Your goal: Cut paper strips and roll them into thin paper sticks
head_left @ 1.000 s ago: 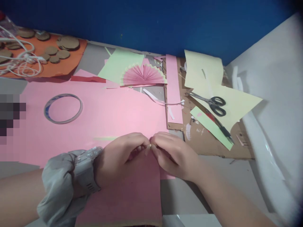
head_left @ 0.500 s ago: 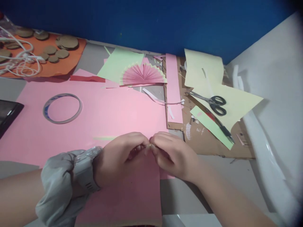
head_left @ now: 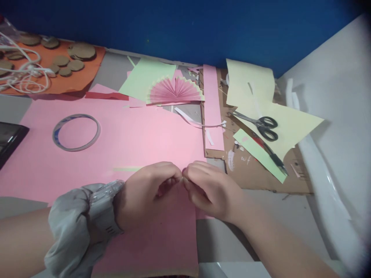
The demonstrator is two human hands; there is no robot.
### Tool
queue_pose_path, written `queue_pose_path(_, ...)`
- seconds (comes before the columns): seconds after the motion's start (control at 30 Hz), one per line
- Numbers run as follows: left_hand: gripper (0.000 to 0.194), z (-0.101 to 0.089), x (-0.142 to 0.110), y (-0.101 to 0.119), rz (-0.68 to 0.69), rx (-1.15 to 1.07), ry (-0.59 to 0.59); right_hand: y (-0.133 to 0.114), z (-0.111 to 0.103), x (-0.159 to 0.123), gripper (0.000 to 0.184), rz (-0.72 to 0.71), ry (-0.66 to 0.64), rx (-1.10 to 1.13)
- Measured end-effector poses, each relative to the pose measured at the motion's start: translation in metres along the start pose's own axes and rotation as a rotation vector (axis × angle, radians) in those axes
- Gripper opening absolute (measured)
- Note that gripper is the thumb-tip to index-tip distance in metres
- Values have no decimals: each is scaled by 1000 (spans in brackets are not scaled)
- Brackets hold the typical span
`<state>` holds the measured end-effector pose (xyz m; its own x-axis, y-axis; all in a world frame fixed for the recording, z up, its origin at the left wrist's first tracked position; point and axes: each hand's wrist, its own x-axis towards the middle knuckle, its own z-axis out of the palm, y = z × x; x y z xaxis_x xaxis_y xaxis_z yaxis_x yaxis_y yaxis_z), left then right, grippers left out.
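Observation:
My left hand (head_left: 155, 185) and my right hand (head_left: 211, 187) meet fingertip to fingertip over the pink paper (head_left: 139, 135). Both are closed in a pinch on a narrow pale green paper strip (head_left: 126, 168). One end of it sticks out to the left behind my left hand, and only a tiny pale bit shows where the fingertips touch. My fingers hide the rest. A grey watch and a grey scrunchie circle my left wrist.
A tape roll (head_left: 77, 132) lies left on the pink paper. Behind sits a pleated pink fan (head_left: 175, 91). Scissors (head_left: 262, 125), a pen (head_left: 275, 159) and cut papers lie on cardboard (head_left: 246, 177) at right. Cardboard discs (head_left: 81, 51) and white cables (head_left: 29, 73) are at far left.
My hands stay pinched together in nearly the same place, with only slight finger movement. The pale bit between the fingertips shows less than before.

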<state>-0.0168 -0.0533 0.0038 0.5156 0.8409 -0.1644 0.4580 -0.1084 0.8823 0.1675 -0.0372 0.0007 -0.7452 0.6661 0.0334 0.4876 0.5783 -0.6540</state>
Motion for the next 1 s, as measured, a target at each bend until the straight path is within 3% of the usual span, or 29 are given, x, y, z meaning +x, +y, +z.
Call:
queue_pose_path(0.7, 11, -2, 1, -2, 26, -283, -18, -2, -2, 1, 25, 40, -9, 214)
queue_pose_path(1.0, 11, -2, 0, -2, 56, -275, -19, -2, -6, -1, 23, 6, -18, 282)
